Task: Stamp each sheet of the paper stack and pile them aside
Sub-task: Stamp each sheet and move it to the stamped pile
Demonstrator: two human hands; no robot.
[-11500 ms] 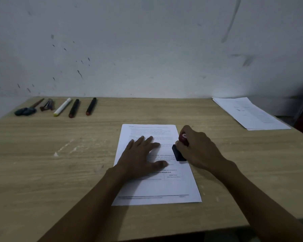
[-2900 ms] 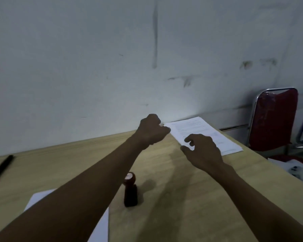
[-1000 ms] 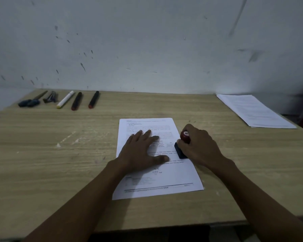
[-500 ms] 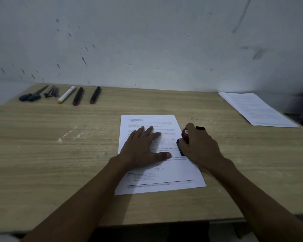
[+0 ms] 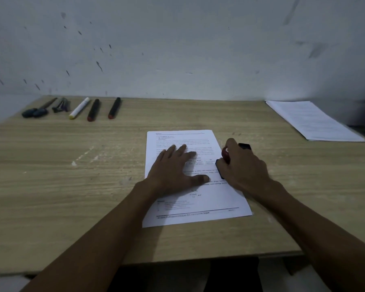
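1. Pressing the stamp (image 5: 224,160) at the sheet's (image 5: 196,207) right edge, the right hand (image 5: 243,168) grips it, as a second ago; only a black pad (image 5: 244,146) has come into sight behind the knuckles.
2. Flat, fingers spread, the left hand (image 5: 173,171) pins the sheet mid-counter (image 5: 72,197).
3. This sheet looks near done; carrying it to the side pile (image 5: 312,121) likely follows.
4. Pens (image 5: 93,109) lie far left, clear of the way.

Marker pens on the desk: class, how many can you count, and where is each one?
3, in a row at the far left of the desk: a white marker, then a black marker with a red end, then another to its right. None seems hidden.
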